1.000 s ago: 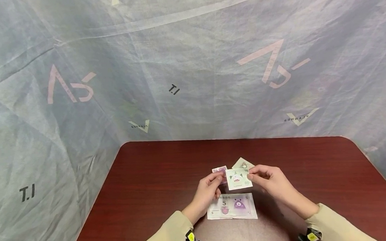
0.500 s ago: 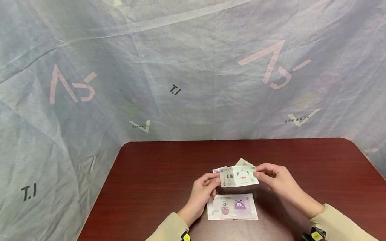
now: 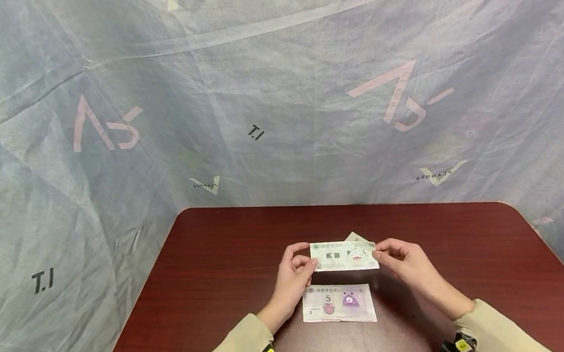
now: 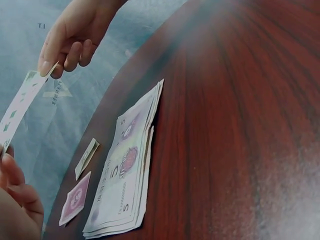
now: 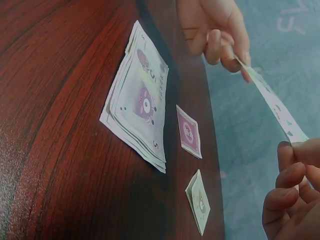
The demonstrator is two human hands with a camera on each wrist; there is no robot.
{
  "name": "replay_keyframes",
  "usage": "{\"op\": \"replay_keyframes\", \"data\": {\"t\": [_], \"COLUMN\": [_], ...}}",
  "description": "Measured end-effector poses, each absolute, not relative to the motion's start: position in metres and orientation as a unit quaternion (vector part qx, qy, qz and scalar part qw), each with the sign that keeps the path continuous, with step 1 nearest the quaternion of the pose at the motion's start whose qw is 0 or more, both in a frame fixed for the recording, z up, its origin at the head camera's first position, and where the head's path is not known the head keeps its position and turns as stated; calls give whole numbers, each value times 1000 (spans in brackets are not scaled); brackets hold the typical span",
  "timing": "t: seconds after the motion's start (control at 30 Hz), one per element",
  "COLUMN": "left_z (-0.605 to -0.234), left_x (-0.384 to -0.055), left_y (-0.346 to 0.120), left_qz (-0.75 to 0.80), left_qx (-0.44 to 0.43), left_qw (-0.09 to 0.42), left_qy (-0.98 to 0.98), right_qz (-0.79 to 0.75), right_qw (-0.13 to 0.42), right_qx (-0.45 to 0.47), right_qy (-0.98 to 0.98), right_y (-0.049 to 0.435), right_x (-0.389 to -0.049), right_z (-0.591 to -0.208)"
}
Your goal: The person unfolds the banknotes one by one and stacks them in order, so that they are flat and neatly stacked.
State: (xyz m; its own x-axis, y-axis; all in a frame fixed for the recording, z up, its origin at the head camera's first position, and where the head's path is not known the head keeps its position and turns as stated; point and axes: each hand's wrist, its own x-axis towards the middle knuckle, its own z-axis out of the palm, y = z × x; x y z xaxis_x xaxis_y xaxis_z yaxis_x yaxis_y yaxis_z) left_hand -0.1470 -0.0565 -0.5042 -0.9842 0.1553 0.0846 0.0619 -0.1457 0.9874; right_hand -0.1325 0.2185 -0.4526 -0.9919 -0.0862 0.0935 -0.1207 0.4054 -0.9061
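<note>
A pale green play banknote [image 3: 344, 256] is stretched flat between both hands, raised off the table. My left hand [image 3: 293, 274] pinches its left end between thumb and fingers. At the opposite end my right hand [image 3: 404, 260] pinches the note's right edge. Below it on the table lies a stack of purple play banknotes [image 3: 339, 303], the top one marked 5. Behind the held note are a folded purple note [image 5: 188, 131] and a folded green note [image 5: 199, 202], side by side in the right wrist view; the held note mostly hides them from the head camera.
The dark red wooden table [image 3: 211, 292] has rounded far corners. Grey printed cloth [image 3: 275, 88] hangs close behind it and along its sides. Both wrists carry small black cameras.
The green note was folded in half between the hands and is now opened out to full length. My left hand moved left with its end, and the note now covers the folded purple one.
</note>
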Motion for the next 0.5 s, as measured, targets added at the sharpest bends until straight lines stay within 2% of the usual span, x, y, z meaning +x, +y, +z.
{"op": "replay_keyframes", "data": {"t": [0.23,0.5], "left_z": [-498,-496], "left_x": [-143,-139], "left_y": [-60,-60], "left_qz": [682,670], "left_qx": [133,154], "left_qw": [-46,-63], "left_qy": [718,724], "right_qz": [529,513], "right_qw": [32,59], "right_qx": [66,84], "right_qy": [-845,-852], "right_y": [218,218], "right_x": [-132,-132], "right_z": [-453,-455]}}
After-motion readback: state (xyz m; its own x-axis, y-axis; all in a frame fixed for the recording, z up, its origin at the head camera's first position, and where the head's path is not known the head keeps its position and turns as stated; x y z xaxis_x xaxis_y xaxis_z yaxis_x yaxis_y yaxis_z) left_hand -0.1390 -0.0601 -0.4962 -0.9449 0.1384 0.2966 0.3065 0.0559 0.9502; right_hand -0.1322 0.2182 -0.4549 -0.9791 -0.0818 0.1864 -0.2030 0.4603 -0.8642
